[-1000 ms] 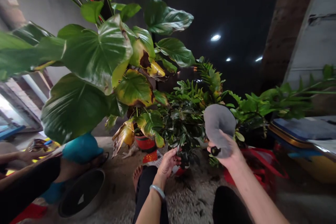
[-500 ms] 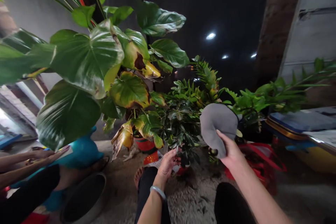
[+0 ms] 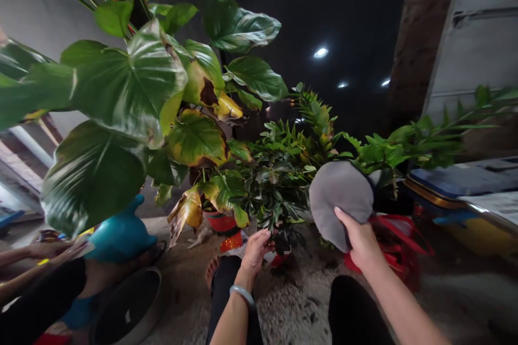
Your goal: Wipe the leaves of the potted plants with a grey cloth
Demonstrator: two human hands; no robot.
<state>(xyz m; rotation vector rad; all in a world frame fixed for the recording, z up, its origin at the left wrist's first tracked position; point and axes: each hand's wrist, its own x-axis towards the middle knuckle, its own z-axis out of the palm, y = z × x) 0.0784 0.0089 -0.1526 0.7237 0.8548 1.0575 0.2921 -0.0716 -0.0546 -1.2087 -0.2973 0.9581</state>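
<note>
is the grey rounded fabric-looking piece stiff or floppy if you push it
The grey, rounded, fabric-looking piece is probably light: the right hand alone holds it up near its edge. It may give softly without flopping, as its outline looks full and round.

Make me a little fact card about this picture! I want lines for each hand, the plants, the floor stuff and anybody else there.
Left hand: fingers at dark leaves; grip unclear
Left wrist: pale bracelet
Right hand: holding a grey soft pad
Big plant: green leaves, some yellow and brown
Floor, left: dark basin
Floor, right: red thing, partly hidden
Somebody else: arms at the left edge, near something teal
</note>
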